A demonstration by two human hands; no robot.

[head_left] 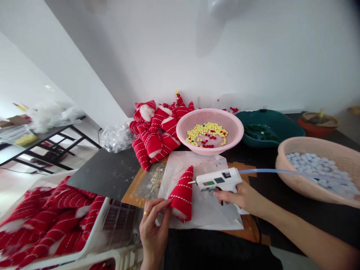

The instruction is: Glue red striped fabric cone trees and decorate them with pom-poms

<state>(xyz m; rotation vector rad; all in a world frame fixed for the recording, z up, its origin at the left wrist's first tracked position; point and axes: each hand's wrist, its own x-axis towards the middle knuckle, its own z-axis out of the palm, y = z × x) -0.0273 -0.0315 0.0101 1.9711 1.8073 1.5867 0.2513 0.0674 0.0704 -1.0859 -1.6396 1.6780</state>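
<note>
A red knitted cone hat (183, 195) with white dashed stripes and white stuffing at its base lies on a white paper sheet (215, 215), tip pointing away. My left hand (154, 221), a ring on one finger, pinches the hat's lower left edge. In my right hand (239, 197) is a white hot glue gun (218, 179), fingers wrapped round its handle. Its nozzle points left, close to the hat's upper right side; I cannot tell whether it touches. A translucent glue stick (261, 171) runs out of the gun's back to the right.
Behind the paper stands a pink basket (209, 150) of yellow and red pompoms. A heap of striped cones (153, 140) sits to its left. Rightward are a green basin (287, 129) and a peach basket (284, 165) of white pompoms. A white crate (97, 234) of cones stands lower left.
</note>
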